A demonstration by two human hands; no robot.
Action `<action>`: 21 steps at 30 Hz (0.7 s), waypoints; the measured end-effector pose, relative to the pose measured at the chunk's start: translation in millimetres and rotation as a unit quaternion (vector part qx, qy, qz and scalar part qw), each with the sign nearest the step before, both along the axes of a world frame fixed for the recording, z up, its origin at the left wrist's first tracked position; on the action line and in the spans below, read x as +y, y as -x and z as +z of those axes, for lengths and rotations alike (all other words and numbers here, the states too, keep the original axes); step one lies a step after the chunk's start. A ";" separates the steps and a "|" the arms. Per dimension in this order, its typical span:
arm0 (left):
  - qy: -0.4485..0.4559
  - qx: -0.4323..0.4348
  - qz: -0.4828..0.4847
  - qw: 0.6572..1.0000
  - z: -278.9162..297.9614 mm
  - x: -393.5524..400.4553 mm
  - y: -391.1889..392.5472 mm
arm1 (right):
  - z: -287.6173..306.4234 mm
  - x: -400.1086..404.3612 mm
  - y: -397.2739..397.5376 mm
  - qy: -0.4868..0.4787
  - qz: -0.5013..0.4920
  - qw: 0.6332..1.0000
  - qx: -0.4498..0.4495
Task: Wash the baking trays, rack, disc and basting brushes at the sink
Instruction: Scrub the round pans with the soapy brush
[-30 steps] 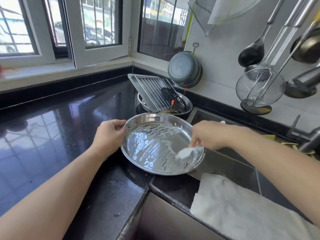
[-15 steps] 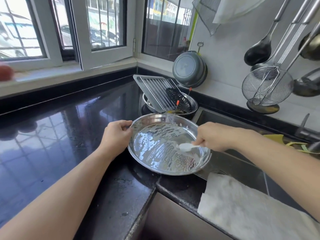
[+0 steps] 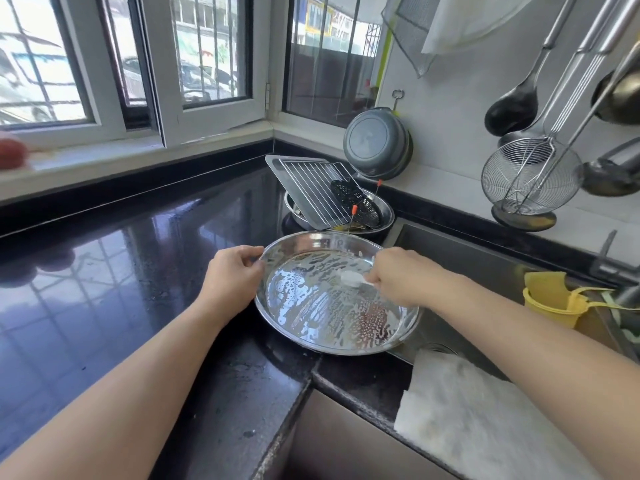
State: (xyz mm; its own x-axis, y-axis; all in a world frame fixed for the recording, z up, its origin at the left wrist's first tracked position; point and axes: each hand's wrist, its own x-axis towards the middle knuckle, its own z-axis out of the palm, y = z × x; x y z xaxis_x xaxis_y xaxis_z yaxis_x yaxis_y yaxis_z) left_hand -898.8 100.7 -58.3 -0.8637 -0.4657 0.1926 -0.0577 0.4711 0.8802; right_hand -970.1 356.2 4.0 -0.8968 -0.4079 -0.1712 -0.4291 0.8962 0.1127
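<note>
While the round steel tray [image 3: 332, 306] sits half on the glossy black counter [image 3: 121, 271], half over the sink [image 3: 485, 258], left hand [image 3: 232, 275] grips its left rim w/ curled fingers. Right hand [image 3: 398, 275] pinches a white brush [image 3: 351, 278], tip on the tray's soapy, streaked floor. Behind the tray: flat rect. tray [image 3: 277, 168], wire rack [image 3: 311, 188], perforated black disc [image 3: 356, 202] leaning in a steel bowl [image 3: 388, 213].
</note>
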 end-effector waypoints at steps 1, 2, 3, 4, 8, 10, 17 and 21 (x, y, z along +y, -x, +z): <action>-0.001 0.000 0.000 1.000 0.5 0.2 -0.2 | 0.7 0.5 1.6 -0.005 -0.004 1.000 0.021; -0.001 0.000 -0.002 1.000 1.4 0.3 -0.8 | 1.6 0.6 3.7 -0.010 -0.002 1.000 0.030; -0.002 0.000 -0.004 1.000 1.8 0.1 -1.4 | 2.2 -1.5 4.0 -0.010 0.014 1.000 0.018; -0.002 -0.001 -0.006 1.000 2.4 -0.1 -2.3 | 0.8 -4.1 4.5 -0.001 0.045 0.999 -0.012; -0.002 -0.002 -0.007 1.000 3.8 1.4 -3.1 | 10.7 -5.0 8.2 -0.046 0.073 0.996 -0.001; -0.003 -0.001 -0.010 1.000 4.1 0.5 -3.3 | 22.2 -1.9 12.8 -0.110 0.038 0.991 0.065; -0.001 0.009 0.000 1.000 0.2 0.7 -1.6 | 34.6 -1.8 -5.6 -0.233 0.038 0.971 0.026; 0.004 0.001 -0.006 1.000 -2.6 -1.2 1.6 | 48.4 8.3 -31.4 -0.264 0.018 0.961 -0.085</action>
State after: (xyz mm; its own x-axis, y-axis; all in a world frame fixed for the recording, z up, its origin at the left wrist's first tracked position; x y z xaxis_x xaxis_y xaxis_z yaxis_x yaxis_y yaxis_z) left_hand -900.4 99.5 -60.9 -0.8691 -0.4537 0.1968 -0.0510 0.4780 0.8769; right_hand -938.8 364.6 52.4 -0.8245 -0.2549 -0.5052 -0.5117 0.7170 0.4734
